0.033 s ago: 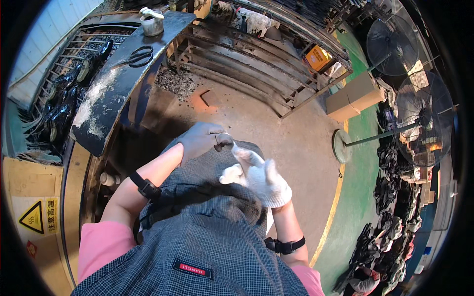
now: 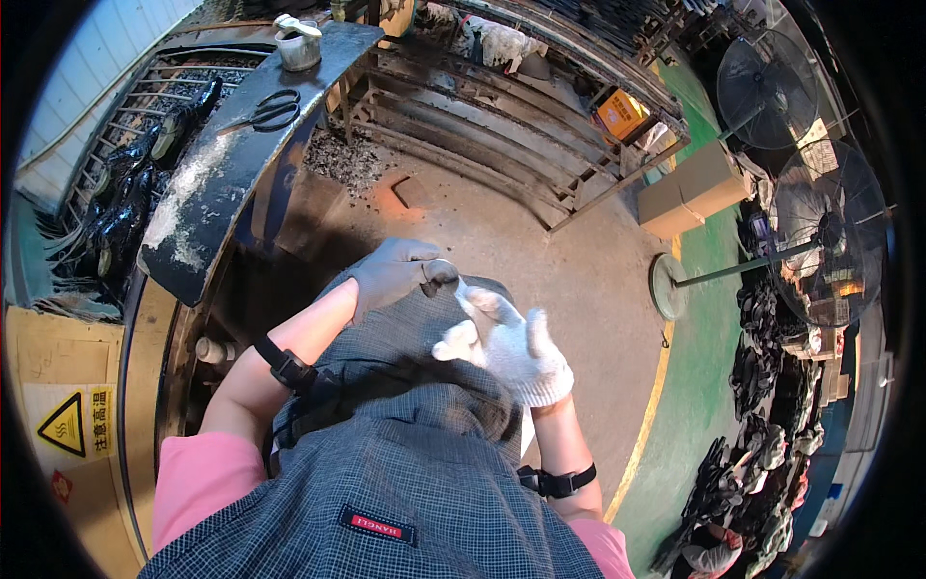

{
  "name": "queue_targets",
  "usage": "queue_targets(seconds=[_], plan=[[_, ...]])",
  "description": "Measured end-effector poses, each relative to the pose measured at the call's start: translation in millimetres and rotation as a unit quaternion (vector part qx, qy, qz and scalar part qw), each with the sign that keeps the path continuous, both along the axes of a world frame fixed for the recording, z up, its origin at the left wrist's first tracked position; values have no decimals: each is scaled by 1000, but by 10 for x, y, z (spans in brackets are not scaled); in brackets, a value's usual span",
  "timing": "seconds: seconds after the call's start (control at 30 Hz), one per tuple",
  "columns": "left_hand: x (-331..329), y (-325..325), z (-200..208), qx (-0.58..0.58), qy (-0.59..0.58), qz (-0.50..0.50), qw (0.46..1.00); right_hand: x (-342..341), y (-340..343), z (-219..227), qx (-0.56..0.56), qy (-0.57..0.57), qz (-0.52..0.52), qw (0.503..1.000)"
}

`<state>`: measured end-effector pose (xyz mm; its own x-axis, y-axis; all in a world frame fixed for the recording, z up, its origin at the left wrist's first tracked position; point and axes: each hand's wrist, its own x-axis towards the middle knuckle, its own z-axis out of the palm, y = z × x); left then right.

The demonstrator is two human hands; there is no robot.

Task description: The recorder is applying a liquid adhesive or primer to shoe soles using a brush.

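My left hand (image 2: 389,275), in a grey glove, is closed with its fingertips pinched together. The pinch meets one stretched finger end of the white knit glove (image 2: 526,362) on my other hand. A dark, rounded patch shows at that spot, and I cannot tell whether it belongs to the grey glove or to a soiled white fingertip. My right hand (image 2: 511,338) wears the white glove, palm turned up, with thumb and fingers apart and nothing lying in the palm. Both hands are in front of my dark checked apron (image 2: 405,463).
At left, a worn dark bench (image 2: 203,207) carries black-handled scissors (image 2: 273,111) and a tub (image 2: 298,50) with a white-handled tool. Beyond stands a low metal rack (image 2: 473,125). A cardboard box (image 2: 693,188) and pedestal fans (image 2: 825,232) stand at right, beside dark piles (image 2: 757,367).
My right hand has shifted very slightly to the right, its thumb a little farther out. My left hand keeps its pinch in the same place.
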<state>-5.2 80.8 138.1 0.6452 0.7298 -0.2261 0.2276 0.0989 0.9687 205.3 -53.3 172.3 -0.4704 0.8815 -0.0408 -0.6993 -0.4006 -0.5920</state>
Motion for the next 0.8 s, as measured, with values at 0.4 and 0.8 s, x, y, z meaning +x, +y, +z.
queue_targets(seconds=[0.4,0.8], plan=[[436,-714,297,36,-71,-196,977,-288,311,452,-67,376,-235,894],[781,-728,568,357,-298,-77,882,-78,328,949,98,552,-192,806]])
